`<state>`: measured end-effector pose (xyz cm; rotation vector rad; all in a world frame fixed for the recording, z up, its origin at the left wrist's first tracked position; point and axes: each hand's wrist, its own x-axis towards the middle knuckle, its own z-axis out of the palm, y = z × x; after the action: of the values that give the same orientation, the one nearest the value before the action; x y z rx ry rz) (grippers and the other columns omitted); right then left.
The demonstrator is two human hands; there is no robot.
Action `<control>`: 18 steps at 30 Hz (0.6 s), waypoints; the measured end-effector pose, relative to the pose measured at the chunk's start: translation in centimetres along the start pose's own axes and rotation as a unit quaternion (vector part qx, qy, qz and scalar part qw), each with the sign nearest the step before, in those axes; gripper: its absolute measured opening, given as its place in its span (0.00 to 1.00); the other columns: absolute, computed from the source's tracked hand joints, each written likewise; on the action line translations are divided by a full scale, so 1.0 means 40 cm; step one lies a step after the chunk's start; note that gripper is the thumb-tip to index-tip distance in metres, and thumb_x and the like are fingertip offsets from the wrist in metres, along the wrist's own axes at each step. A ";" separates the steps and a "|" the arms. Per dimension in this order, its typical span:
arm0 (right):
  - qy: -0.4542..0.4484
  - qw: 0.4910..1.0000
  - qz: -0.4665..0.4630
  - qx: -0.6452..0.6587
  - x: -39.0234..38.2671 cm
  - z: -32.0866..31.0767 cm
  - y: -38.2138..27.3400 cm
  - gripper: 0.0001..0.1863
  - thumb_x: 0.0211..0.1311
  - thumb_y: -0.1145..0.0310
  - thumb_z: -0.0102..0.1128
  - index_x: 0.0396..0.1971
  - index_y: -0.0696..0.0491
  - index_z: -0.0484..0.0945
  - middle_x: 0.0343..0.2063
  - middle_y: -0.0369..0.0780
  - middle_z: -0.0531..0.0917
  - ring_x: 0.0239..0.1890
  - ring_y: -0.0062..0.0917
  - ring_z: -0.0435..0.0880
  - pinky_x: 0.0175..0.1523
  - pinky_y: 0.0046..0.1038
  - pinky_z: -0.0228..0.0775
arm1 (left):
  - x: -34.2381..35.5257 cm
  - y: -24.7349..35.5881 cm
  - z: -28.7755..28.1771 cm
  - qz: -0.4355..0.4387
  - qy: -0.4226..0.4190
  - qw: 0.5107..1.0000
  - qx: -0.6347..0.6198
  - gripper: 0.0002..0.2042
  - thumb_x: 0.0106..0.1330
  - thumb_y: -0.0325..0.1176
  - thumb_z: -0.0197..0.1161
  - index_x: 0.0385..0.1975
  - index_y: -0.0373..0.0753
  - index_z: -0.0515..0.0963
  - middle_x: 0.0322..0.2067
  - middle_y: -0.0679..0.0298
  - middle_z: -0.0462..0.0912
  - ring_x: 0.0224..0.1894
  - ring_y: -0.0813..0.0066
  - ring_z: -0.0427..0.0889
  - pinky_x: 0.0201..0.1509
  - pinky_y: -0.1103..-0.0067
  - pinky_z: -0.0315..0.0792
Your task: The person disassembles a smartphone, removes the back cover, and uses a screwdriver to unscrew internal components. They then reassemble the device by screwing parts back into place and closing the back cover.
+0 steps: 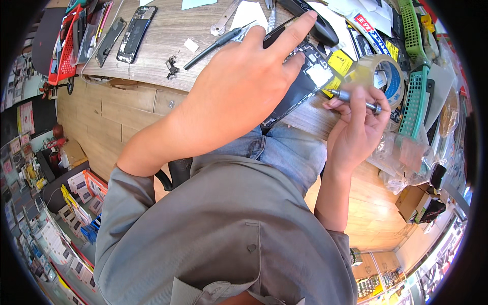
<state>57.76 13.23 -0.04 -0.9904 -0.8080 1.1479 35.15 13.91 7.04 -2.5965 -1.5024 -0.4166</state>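
An opened phone (293, 101), its dark inside and circuit board showing, lies at the table's front edge, partly under my left hand (239, 89). That hand is spread palm down, with the index finger stretched toward a black rounded device (325, 30) and the thumb over the phone's upper part. Whether the thumb presses on it I cannot tell. A dark flat edge shows between the fingers. In my right hand (361, 114) is a small silver screwdriver (358, 100), gripped between thumb and fingers, its thin tip at the phone's right edge.
A clear tape roll (394, 84) stands beside my right hand. Left on the table are a dark pen-shaped tool (213, 48), small black parts (172, 67) and another opened phone (136, 34). A red basket (66, 48) and green baskets (414, 101) flank the work area.
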 end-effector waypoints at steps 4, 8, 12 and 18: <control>0.023 0.999 -0.020 -0.017 0.017 0.002 0.021 0.19 0.85 0.76 0.65 0.65 0.60 0.67 0.45 0.53 0.90 0.31 0.37 0.92 0.40 0.41 0.91 | 0.011 -0.022 0.009 0.033 0.016 0.999 0.025 0.13 0.64 0.30 0.70 0.47 0.35 0.90 0.81 0.60 0.73 0.49 0.60 0.83 0.45 0.72 0.83; 0.012 1.000 -0.013 -0.016 0.017 0.009 0.019 0.19 0.85 0.76 0.65 0.64 0.60 0.67 0.46 0.54 0.90 0.31 0.36 0.92 0.41 0.41 0.91 | 0.003 -0.037 0.068 0.056 0.018 0.994 0.090 0.19 0.64 0.37 0.73 0.52 0.35 0.92 0.82 0.62 0.71 0.55 0.58 0.80 0.51 0.68 0.78; 0.002 1.000 -0.015 -0.012 0.015 0.010 0.019 0.18 0.85 0.76 0.65 0.64 0.60 0.68 0.46 0.54 0.91 0.31 0.35 0.92 0.41 0.41 0.92 | 0.003 -0.035 0.084 0.058 0.025 0.996 0.065 0.25 0.63 0.44 0.75 0.57 0.35 0.92 0.83 0.64 0.69 0.60 0.56 0.77 0.55 0.63 0.75; -0.014 1.000 -0.008 -0.004 0.014 0.014 0.013 0.19 0.84 0.77 0.65 0.65 0.58 0.67 0.45 0.52 0.91 0.33 0.32 0.91 0.41 0.35 0.90 | 0.018 -0.013 0.020 0.043 -0.054 0.996 0.047 0.28 0.65 0.48 0.73 0.59 0.36 0.92 0.84 0.64 0.68 0.64 0.55 0.75 0.59 0.61 0.74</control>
<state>57.19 13.95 -0.30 -0.9757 -0.8425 1.1481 35.16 14.95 6.46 -2.6360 -1.3975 -0.1939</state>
